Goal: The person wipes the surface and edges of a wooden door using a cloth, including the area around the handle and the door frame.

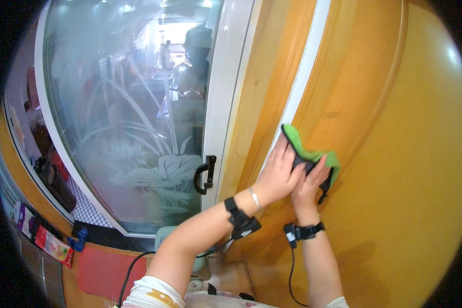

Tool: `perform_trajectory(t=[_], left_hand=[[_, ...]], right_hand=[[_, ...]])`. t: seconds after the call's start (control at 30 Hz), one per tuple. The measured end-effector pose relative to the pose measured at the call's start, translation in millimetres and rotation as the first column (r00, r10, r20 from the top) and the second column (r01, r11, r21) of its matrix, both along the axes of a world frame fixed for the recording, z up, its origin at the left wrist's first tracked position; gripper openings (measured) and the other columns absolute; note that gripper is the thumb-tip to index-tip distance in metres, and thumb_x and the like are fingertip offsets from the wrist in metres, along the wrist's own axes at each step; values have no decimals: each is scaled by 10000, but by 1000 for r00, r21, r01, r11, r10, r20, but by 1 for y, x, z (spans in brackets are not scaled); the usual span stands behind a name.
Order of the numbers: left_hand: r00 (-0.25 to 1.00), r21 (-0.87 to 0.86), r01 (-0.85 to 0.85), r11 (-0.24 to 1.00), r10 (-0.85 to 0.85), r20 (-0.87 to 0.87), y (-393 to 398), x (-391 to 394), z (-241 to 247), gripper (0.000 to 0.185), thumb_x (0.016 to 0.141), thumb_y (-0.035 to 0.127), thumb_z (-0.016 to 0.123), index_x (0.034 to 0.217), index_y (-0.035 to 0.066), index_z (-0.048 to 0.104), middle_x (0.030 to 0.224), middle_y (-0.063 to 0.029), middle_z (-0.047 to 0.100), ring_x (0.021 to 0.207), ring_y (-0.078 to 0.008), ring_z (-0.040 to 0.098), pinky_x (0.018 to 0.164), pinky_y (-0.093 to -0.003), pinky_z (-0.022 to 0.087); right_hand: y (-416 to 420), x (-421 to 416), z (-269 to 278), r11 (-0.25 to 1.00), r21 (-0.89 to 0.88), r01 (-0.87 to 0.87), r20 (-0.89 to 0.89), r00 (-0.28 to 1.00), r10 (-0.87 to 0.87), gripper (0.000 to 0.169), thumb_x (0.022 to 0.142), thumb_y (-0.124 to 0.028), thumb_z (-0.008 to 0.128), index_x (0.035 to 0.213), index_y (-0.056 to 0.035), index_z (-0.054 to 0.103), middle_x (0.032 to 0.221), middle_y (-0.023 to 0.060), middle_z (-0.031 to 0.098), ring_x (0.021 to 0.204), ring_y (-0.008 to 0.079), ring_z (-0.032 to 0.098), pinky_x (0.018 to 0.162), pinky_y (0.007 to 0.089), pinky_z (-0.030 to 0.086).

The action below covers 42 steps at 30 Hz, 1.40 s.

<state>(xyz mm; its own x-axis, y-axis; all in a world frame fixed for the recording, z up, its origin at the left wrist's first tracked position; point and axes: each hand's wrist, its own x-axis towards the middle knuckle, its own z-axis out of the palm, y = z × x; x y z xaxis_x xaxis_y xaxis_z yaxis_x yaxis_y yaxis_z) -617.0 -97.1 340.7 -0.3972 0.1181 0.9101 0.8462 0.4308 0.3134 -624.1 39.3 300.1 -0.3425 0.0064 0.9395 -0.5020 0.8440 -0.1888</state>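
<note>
A two-sided cloth [311, 154], bright green on one face and dark grey on the other, is bunched between my hands against the wooden door trim [331, 115]. My left hand [280, 171] has its fingers on the cloth's dark side, close to the white strip [306, 61] that runs down the trim. Just to the right, my right hand [308, 184] grips the lower part of the cloth, with its thumb near my left thumb. Both wrists wear black straps with small devices. The cloth's edges look slightly blurred.
Left of the trim stands a sliding glass door [138, 127] with etched lotus patterns and a black handle [206, 175]. A yellowish wooden surface [408, 161] spreads to the right. Below lie a red mat [107, 271] and a pale green object [165, 235]. Black cables hang from the wrist straps.
</note>
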Motion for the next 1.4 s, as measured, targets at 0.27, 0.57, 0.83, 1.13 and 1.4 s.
perform_trajectory(t=[0.27,0.57,0.83,1.13,1.4], left_hand=[[987,44,24,999,-17,-157,7,-15,78,713,901,230,564,1438,-99,230,1484,-369,222,1375,-531,231,1150,-519,214],[993,-91,-45,995,54,109,-3,6,-66,774,863,210,624,1434,-101,205,1476,-385,210,1340,-568,255,1123,-543,252],[975,-181,-75,981,110,194,-15,30,-98,716,871,184,612,1428,-70,240,1438,-348,279,1310,-513,315,1096,-534,286],[981,11,-184,983,184,-61,-12,27,-12,678,870,137,616,1419,-55,269,1425,-279,286,1333,-434,308,1122,-486,261],[973,54,-226,973,223,60,11,3,23,872,846,271,684,1450,-111,186,1481,-310,198,1364,-465,254,1134,-482,239]], right_hand=[[0,-7,106,999,15,51,-208,977,-47,707,919,-279,498,1508,-16,208,1480,288,305,1360,486,263,1104,593,162],[3,6,-79,993,42,111,137,984,-116,707,867,-274,573,1438,-6,253,1408,361,296,1273,570,280,1029,691,206],[-4,33,-84,999,23,-32,75,997,30,644,863,-265,607,1457,-183,374,1189,333,369,1049,512,373,970,665,250],[-7,0,128,994,36,100,-159,983,-93,961,752,-617,662,1516,-191,265,1367,378,338,1251,590,293,987,745,188],[-23,-11,243,999,-32,33,-363,931,-43,960,807,-508,646,1517,-58,181,1484,286,308,1365,488,273,1071,684,177]])
